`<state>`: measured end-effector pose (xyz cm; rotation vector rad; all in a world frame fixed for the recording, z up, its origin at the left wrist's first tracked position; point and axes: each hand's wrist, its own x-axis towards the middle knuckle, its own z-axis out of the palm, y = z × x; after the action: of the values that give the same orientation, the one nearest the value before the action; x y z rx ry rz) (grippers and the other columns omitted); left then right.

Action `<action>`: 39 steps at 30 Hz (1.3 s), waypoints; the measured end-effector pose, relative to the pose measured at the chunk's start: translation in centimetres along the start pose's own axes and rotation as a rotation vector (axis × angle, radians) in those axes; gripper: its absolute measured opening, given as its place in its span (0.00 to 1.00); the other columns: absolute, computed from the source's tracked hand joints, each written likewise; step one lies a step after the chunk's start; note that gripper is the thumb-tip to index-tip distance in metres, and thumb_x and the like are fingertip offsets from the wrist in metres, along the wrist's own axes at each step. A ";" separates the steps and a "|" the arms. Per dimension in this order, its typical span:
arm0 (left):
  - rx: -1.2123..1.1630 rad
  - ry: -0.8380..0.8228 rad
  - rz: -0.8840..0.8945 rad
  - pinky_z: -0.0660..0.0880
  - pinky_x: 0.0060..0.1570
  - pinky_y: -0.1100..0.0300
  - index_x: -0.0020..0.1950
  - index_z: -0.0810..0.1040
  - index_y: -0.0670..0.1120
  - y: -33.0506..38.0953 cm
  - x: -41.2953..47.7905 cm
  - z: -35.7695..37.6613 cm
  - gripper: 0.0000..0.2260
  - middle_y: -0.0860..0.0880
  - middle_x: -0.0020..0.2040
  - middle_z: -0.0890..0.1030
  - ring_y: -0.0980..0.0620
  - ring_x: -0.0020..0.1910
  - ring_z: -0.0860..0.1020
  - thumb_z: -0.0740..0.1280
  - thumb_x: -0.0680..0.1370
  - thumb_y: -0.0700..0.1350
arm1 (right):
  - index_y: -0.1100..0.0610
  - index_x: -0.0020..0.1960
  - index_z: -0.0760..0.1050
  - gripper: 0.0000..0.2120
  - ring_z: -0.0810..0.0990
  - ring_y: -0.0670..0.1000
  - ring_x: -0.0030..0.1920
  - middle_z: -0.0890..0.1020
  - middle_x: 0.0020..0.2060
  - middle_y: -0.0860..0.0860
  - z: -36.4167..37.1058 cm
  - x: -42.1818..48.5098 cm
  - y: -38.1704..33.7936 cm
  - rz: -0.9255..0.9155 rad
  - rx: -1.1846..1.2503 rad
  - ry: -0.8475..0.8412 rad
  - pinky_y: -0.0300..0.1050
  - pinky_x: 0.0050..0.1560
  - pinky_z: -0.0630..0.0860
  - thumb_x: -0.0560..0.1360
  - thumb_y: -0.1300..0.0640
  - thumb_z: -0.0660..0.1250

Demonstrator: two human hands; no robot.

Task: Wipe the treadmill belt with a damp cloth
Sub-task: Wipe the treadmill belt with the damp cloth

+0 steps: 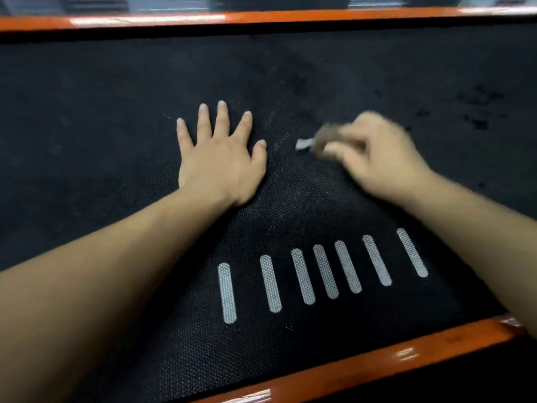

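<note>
The treadmill belt (87, 112) fills the frame, its long axis running left to right between an orange side rail (290, 16) along the top edge and a second orange rail (377, 362) slanting across the lower right. The belt is black with a fine woven texture and looks dull and smudged toward the left. At centre left the left hand (220, 158) lies flat on it, palm down, fingers straight, spread and pointing to the top of the frame; its grip is wide and holds nothing. In the lower centre a row of seven pale rounded bars (325, 271) is printed crosswise on the belt. Right of centre the right hand (377, 158), blurred, curls a narrow grip around the cloth (322, 138), a small bunched brownish-grey wad low over the belt. Its long axis runs roughly left to right, and a pale tip (303, 144) pokes out toward the left hand. Whether it is damp cannot be told. Dark blotches (476, 109) mark the belt at upper right. Beyond the top rail are only blurred grey shapes.
</note>
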<state>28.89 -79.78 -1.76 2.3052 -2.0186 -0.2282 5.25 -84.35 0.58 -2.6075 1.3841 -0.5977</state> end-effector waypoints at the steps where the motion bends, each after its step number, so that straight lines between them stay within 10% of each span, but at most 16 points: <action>1: -0.001 -0.004 0.002 0.36 0.78 0.37 0.84 0.49 0.57 0.0 0.0 0.0 0.30 0.46 0.85 0.45 0.43 0.83 0.39 0.43 0.83 0.63 | 0.48 0.52 0.82 0.16 0.76 0.56 0.45 0.73 0.41 0.52 0.3 1.7 1.0 0.112 -0.010 0.058 0.50 0.47 0.72 0.76 0.40 0.62; 9: -0.002 -0.011 -0.015 0.36 0.78 0.38 0.84 0.47 0.58 0.0 0.2 0.0 0.30 0.47 0.85 0.43 0.44 0.82 0.38 0.43 0.82 0.64 | 0.49 0.51 0.83 0.15 0.76 0.52 0.43 0.73 0.40 0.50 0.5 1.4 -0.6 -0.136 0.102 -0.118 0.50 0.45 0.73 0.76 0.41 0.64; 14: 0.014 -0.007 0.000 0.37 0.77 0.35 0.84 0.48 0.55 0.4 0.1 0.0 0.30 0.45 0.84 0.45 0.42 0.82 0.39 0.42 0.83 0.64 | 0.51 0.49 0.80 0.14 0.76 0.58 0.48 0.72 0.43 0.52 2.1 9.5 3.7 0.191 -0.025 0.085 0.49 0.46 0.72 0.77 0.42 0.64; 20: 0.062 0.015 0.029 0.38 0.77 0.35 0.83 0.50 0.51 0.3 0.3 0.3 0.32 0.40 0.84 0.47 0.39 0.82 0.40 0.40 0.81 0.63 | 0.48 0.53 0.82 0.16 0.75 0.50 0.44 0.71 0.40 0.46 1.8 6.2 1.4 -0.145 0.050 -0.111 0.47 0.45 0.71 0.75 0.40 0.62; 25: 0.053 -0.021 0.097 0.37 0.77 0.34 0.83 0.51 0.47 0.4 0.9 0.0 0.36 0.42 0.84 0.44 0.40 0.82 0.38 0.39 0.79 0.65 | 0.53 0.51 0.80 0.13 0.76 0.61 0.51 0.71 0.44 0.53 2.8 13.2 5.2 0.182 -0.051 0.070 0.48 0.48 0.70 0.78 0.44 0.65; 31: 0.014 -0.037 0.081 0.36 0.77 0.35 0.83 0.46 0.52 0.1 1.1 0.1 0.36 0.46 0.84 0.42 0.43 0.82 0.37 0.39 0.78 0.68 | 0.47 0.56 0.81 0.20 0.77 0.55 0.49 0.75 0.44 0.50 3.5 10.3 2.2 -0.201 -0.037 -0.070 0.51 0.49 0.74 0.74 0.37 0.59; 35: 0.042 -0.039 0.100 0.36 0.77 0.35 0.83 0.42 0.57 0.2 1.1 0.2 0.35 0.45 0.84 0.40 0.42 0.82 0.35 0.37 0.78 0.69 | 0.51 0.54 0.80 0.15 0.77 0.61 0.53 0.75 0.51 0.55 3.1 17.4 7.1 0.221 -0.118 0.076 0.49 0.49 0.71 0.77 0.41 0.63; 39: 0.048 -0.032 0.096 0.36 0.77 0.34 0.83 0.42 0.58 0.3 1.0 0.2 0.34 0.45 0.84 0.41 0.42 0.82 0.35 0.37 0.78 0.69 | 0.50 0.53 0.79 0.16 0.77 0.57 0.50 0.74 0.47 0.51 4.9 15.6 4.6 0.041 -0.050 0.021 0.49 0.50 0.73 0.76 0.41 0.63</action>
<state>28.74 -80.82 -1.98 2.2389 -2.1664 -0.2145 11.49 -100.13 -0.83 -2.6114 1.4739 -0.5948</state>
